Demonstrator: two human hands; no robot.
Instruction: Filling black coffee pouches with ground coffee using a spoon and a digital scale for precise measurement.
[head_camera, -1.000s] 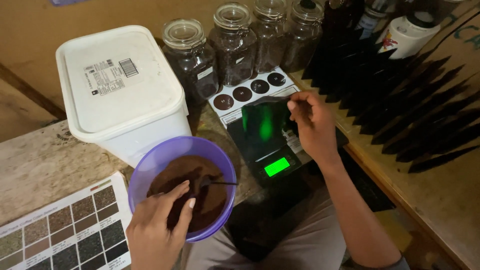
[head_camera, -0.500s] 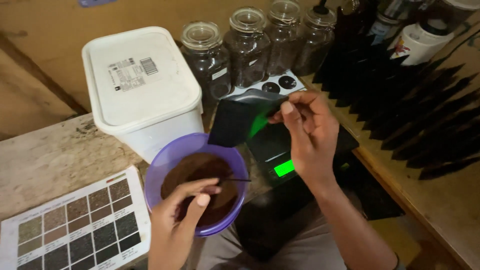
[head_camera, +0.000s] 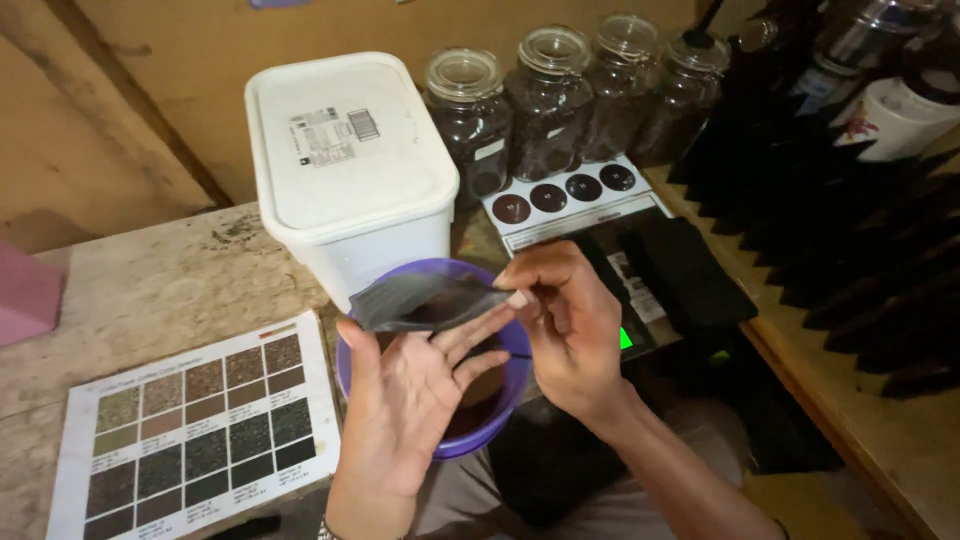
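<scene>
While held over the purple bowl (head_camera: 470, 440), dark flat pouch (head_camera: 425, 303) pinched at its right edge by right hand (head_camera: 565, 335), thumb against fingers. Left hand (head_camera: 410, 400) spread flat, palm up, fingers touching the pouch's underside; grips nothing. Brown grounds in the bowl, mostly hidden under both hands. Colour chart sheet (head_camera: 190, 425) flat on bench (head_camera: 130, 290), just left of bowl. Scale (head_camera: 640, 290) beside bowl on the right, green readout partly hidden. Farther back: white lidded tub (head_camera: 345, 165), touching bowl's far rim; row of glass jars (head_camera: 550, 95) with dark contents. Risk, judged: one-edge pinch leaves pouch sagging; slip would drop it into grounds, or a nudged rim could tip the bowl off the bench edge.
</scene>
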